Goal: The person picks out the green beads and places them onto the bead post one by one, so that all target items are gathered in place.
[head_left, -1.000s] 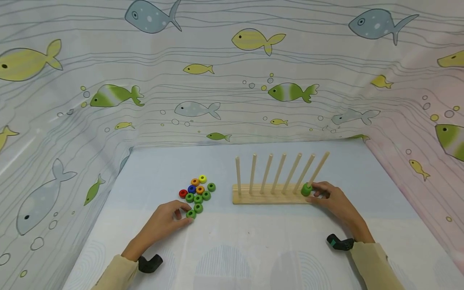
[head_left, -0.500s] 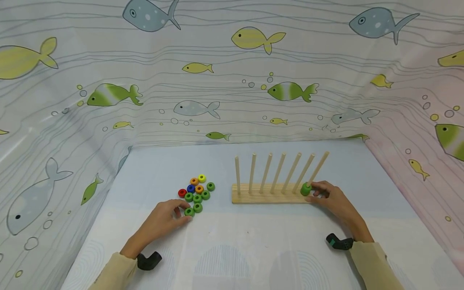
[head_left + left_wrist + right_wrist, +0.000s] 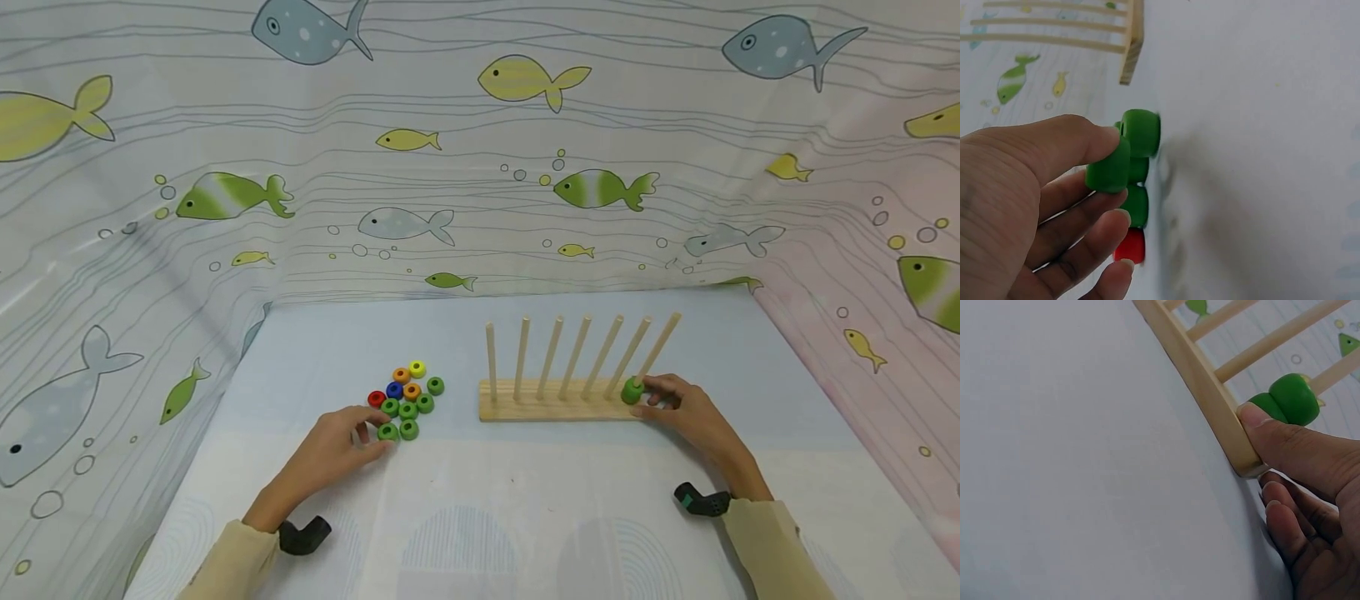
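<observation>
My left hand (image 3: 330,450) pinches a green bead (image 3: 1109,165) between thumb and fingers, at the near edge of a group of loose beads. Right beside it sits another green bead (image 3: 408,429). My right hand (image 3: 690,417) grips the right end of a wooden peg rack (image 3: 555,408); in the right wrist view the thumb (image 3: 1272,434) lies over the base's end, with fingers curled below. Two green beads (image 3: 1294,400) are stacked at the foot of the rightmost peg (image 3: 660,346). The rack's other pegs stand bare.
Several more green beads, a red bead (image 3: 377,399), a blue bead (image 3: 394,390), orange beads (image 3: 402,375) and a yellow bead (image 3: 417,368) lie left of the rack on the pale tabletop (image 3: 480,483). A fish-patterned sheet (image 3: 465,183) rises behind and at both sides.
My left hand has moved slightly away from me and to the left, carrying the pinched green bead. The right hand and the rack have stayed in place.
</observation>
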Demonstrator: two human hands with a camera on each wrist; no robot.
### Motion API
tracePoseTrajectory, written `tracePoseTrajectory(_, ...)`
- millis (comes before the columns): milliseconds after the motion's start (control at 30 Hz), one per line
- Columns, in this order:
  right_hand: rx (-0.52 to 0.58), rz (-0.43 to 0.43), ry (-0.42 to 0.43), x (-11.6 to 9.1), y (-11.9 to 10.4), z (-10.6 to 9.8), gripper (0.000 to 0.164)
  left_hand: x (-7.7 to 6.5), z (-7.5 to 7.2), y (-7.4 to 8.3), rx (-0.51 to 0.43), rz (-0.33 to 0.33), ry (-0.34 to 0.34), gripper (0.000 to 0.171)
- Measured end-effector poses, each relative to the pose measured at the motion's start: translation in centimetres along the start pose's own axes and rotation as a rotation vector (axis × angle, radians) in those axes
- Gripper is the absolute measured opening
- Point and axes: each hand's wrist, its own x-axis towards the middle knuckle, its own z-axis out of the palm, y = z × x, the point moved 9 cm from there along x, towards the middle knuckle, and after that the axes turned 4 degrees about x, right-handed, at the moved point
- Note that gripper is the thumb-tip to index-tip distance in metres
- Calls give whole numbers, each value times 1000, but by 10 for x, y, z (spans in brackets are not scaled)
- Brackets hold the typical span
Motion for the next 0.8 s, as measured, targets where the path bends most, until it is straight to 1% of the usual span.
tracePoseTrajectory(300,0,-6,0,0,0,0,63,3,-7,-2,11,-4,25,29)
tracePoseTrajectory(500,3,-4,-2,2,0,-1,65,6,-12,2,23,1,48,28)
tracePoseTrajectory(800,-14,10,0,1,1,0,65,13,-21,12,40,34,78,31)
